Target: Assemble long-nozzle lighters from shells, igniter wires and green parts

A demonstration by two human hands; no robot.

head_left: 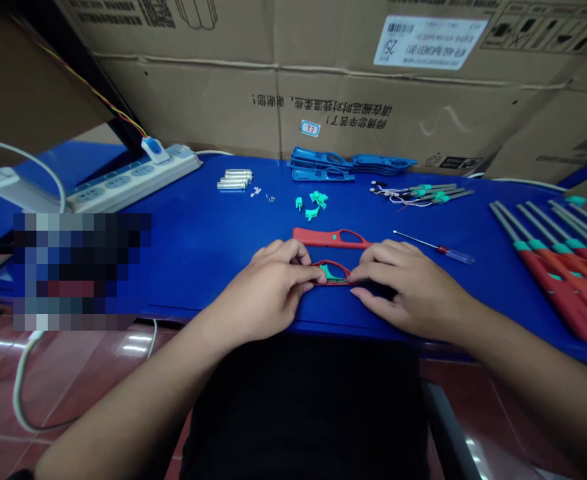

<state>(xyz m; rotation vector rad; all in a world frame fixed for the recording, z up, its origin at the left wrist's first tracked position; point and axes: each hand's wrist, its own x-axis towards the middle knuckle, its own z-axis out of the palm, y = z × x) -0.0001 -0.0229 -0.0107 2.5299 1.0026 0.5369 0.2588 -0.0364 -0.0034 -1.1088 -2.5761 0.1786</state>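
Close to the table's front edge lies a red lighter casing half (336, 283) with an oval opening and a green trigger piece (329, 271) in it. My left hand (278, 280) is closed on the casing's left end, its thumb and index finger pressing by the green piece. With bent fingers, my right hand (398, 280) grips the right end; its index fingertip touches the casing and hides part of it. Just beyond lies another red casing half (318, 237), with a small green part on it; the right fingers cover its far end.
Behind are several green pieces (315, 200), silvery cylinders (234, 180), blue casing halves (323, 163), wired metal tubes (436, 193) and a screwdriver (438, 249). Red lighters (563, 273) lie right. A power strip (138, 177) stands left, near a blurred-out object. Cardboard (213, 100) walls the back.
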